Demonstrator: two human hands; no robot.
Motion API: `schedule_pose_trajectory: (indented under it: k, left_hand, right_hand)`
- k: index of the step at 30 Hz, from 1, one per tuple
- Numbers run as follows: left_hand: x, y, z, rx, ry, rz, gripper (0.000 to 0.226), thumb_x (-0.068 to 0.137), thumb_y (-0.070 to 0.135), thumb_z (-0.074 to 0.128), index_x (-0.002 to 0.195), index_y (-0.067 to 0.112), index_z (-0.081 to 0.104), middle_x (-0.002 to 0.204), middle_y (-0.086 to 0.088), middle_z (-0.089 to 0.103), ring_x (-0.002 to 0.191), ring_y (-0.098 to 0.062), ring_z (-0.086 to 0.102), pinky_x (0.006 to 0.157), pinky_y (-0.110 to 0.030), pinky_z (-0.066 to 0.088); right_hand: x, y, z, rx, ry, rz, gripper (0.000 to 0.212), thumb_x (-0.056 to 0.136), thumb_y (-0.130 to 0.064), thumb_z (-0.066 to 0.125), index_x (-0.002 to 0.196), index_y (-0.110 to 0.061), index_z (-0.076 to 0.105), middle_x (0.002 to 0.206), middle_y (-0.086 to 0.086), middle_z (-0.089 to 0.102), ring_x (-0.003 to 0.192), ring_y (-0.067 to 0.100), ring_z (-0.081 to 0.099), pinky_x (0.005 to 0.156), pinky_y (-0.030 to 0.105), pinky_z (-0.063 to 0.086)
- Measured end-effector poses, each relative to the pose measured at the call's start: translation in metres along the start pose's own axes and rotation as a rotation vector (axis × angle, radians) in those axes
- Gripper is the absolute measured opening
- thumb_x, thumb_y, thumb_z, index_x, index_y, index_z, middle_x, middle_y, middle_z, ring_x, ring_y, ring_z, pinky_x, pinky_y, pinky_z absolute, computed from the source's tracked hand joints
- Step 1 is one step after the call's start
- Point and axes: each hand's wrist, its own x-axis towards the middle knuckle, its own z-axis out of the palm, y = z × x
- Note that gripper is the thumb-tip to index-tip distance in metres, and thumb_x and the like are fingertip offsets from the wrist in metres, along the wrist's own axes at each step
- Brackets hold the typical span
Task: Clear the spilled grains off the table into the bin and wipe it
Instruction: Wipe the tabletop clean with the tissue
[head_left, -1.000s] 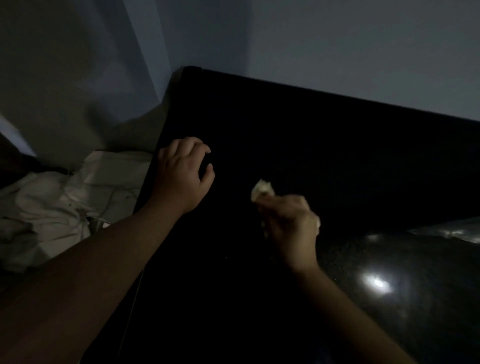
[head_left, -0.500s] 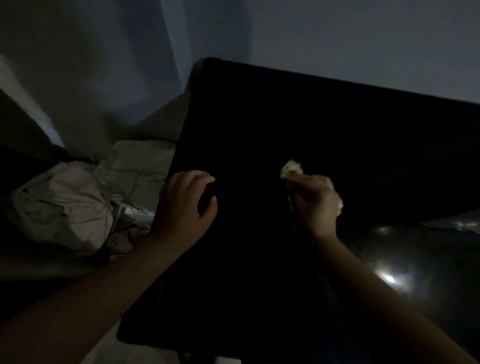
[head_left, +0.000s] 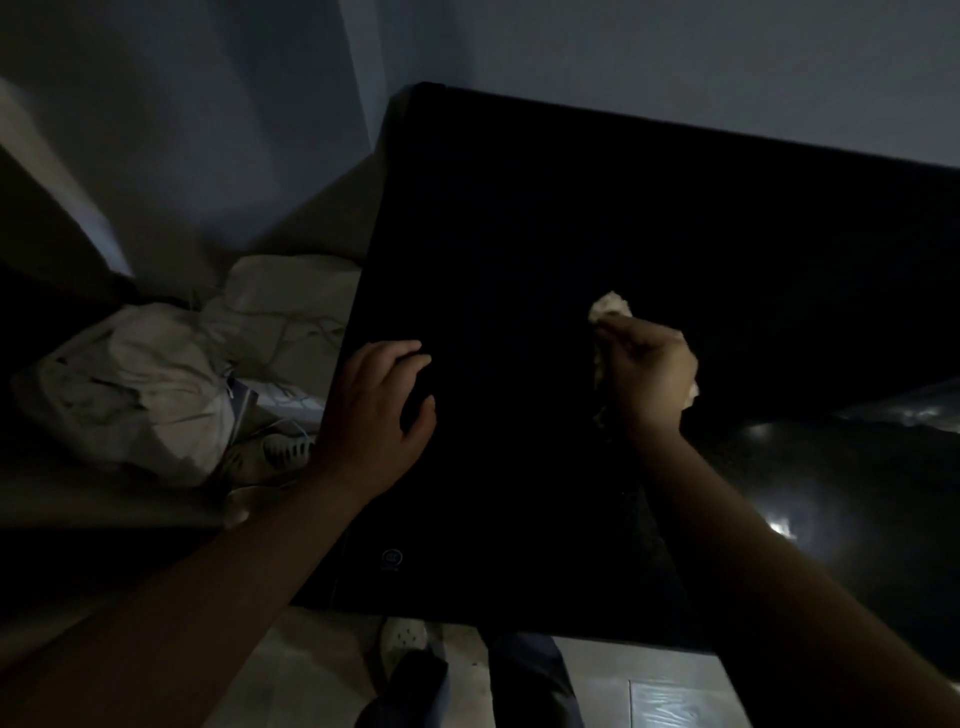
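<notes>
We are holding a crumpled wad (head_left: 610, 306) against the black table (head_left: 519, 208), with both hands on its top.

Left of the table, a pale bundle (head_left: 140, 389) is lying on the floor, and we are not able to tell what it is holding. Our right hand (head_left: 649, 374) is gripping the wad with its fingers curled round it. A tuft is showing past the knuckles on the far side, near the middle of the tabletop. Our left hand (head_left: 374, 415) is resting by the table's left edge, well apart from the wad, fingers loosely curved and gripping nothing we are able to make out. The surface is too dark to be showing us anything small lying on it.
</notes>
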Motion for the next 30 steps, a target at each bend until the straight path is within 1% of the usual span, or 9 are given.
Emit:
schedule_pose_trajectory:
  k: [1, 5, 8, 10, 13, 16, 21, 26, 30]
  left_hand:
    - [0.0, 0.0, 0.0, -0.009, -0.007, -0.01, 0.043, 0.089, 0.031, 0.046, 0.122, 0.005, 0.058, 0.128, -0.01, 0.052, 0.121, -0.031, 0.045, 0.102, -0.05, 0.039]
    - [0.001, 0.002, -0.003, 0.009, -0.023, -0.034, 0.046, 0.087, 0.033, 0.045, 0.12, 0.005, 0.059, 0.127, -0.011, 0.053, 0.119, -0.033, 0.046, 0.101, -0.049, 0.04]
    - [0.001, 0.006, -0.006, 0.044, -0.045, -0.03, 0.048, 0.087, 0.034, 0.043, 0.119, 0.003, 0.06, 0.125, -0.013, 0.055, 0.118, -0.035, 0.047, 0.099, -0.048, 0.041]
    - [0.001, 0.007, -0.006, 0.052, -0.037, -0.024, 0.047, 0.088, 0.034, 0.043, 0.119, 0.002, 0.06, 0.124, -0.014, 0.055, 0.117, -0.035, 0.047, 0.098, -0.047, 0.042]
    - [-0.001, 0.005, -0.005, 0.047, -0.029, -0.013, 0.046, 0.088, 0.033, 0.045, 0.118, 0.002, 0.061, 0.123, -0.014, 0.056, 0.115, -0.034, 0.047, 0.098, -0.045, 0.041]
    - [-0.001, 0.003, -0.006, 0.079, -0.033, -0.008, 0.046, 0.087, 0.033, 0.045, 0.118, 0.003, 0.061, 0.124, -0.013, 0.055, 0.116, -0.032, 0.046, 0.099, -0.043, 0.04]
    - [-0.001, 0.005, -0.008, 0.07, -0.066, -0.029, 0.049, 0.088, 0.037, 0.042, 0.121, 0.005, 0.059, 0.128, -0.011, 0.053, 0.12, -0.03, 0.042, 0.103, -0.042, 0.037]
    - [-0.001, 0.008, -0.011, 0.092, -0.099, -0.043, 0.052, 0.088, 0.038, 0.039, 0.122, 0.004, 0.058, 0.129, -0.013, 0.052, 0.121, -0.034, 0.043, 0.102, -0.046, 0.038]
    - [-0.002, 0.009, -0.011, 0.091, -0.103, -0.045, 0.051, 0.088, 0.037, 0.04, 0.123, 0.004, 0.057, 0.129, -0.013, 0.052, 0.121, -0.033, 0.042, 0.103, -0.045, 0.037]
  right_hand:
    - [-0.016, -0.004, 0.002, -0.04, -0.014, -0.046, 0.024, 0.084, -0.007, 0.071, 0.101, -0.024, 0.075, 0.089, -0.012, 0.068, 0.087, 0.009, 0.065, 0.082, 0.014, 0.048]
    - [-0.093, -0.014, -0.003, -0.081, -0.177, -0.25, 0.027, 0.084, -0.01, 0.069, 0.107, -0.023, 0.074, 0.094, -0.013, 0.067, 0.089, 0.009, 0.055, 0.076, 0.02, 0.044]
    - [-0.133, -0.023, -0.017, -0.004, -0.308, -0.274, 0.026, 0.085, -0.029, 0.06, 0.107, -0.03, 0.072, 0.1, -0.027, 0.065, 0.092, 0.007, 0.056, 0.076, 0.023, 0.048]
    - [-0.132, -0.026, -0.025, 0.02, -0.376, -0.24, 0.023, 0.088, -0.033, 0.059, 0.107, -0.037, 0.07, 0.099, -0.035, 0.062, 0.087, 0.009, 0.06, 0.072, 0.03, 0.053]
    - [-0.096, -0.009, -0.031, 0.02, -0.201, -0.04, 0.019, 0.09, -0.022, 0.068, 0.104, -0.034, 0.074, 0.085, -0.016, 0.069, 0.075, 0.012, 0.067, 0.065, 0.042, 0.058]
    - [-0.085, -0.002, -0.027, -0.101, -0.041, -0.027, 0.022, 0.086, -0.012, 0.072, 0.103, -0.025, 0.076, 0.096, -0.013, 0.072, 0.094, 0.013, 0.064, 0.084, 0.041, 0.054]
    - [-0.139, -0.007, -0.019, -0.13, -0.112, -0.209, 0.029, 0.086, -0.011, 0.068, 0.111, -0.025, 0.072, 0.108, -0.011, 0.069, 0.096, 0.009, 0.053, 0.08, 0.022, 0.046]
    - [-0.185, -0.015, -0.028, -0.066, -0.284, -0.268, 0.026, 0.087, -0.024, 0.059, 0.109, -0.025, 0.071, 0.104, -0.01, 0.07, 0.098, 0.007, 0.052, 0.079, 0.022, 0.046]
    - [-0.164, -0.008, -0.036, -0.085, -0.109, -0.106, 0.03, 0.086, -0.01, 0.071, 0.108, -0.03, 0.07, 0.095, -0.018, 0.065, 0.094, 0.005, 0.051, 0.08, 0.012, 0.042]
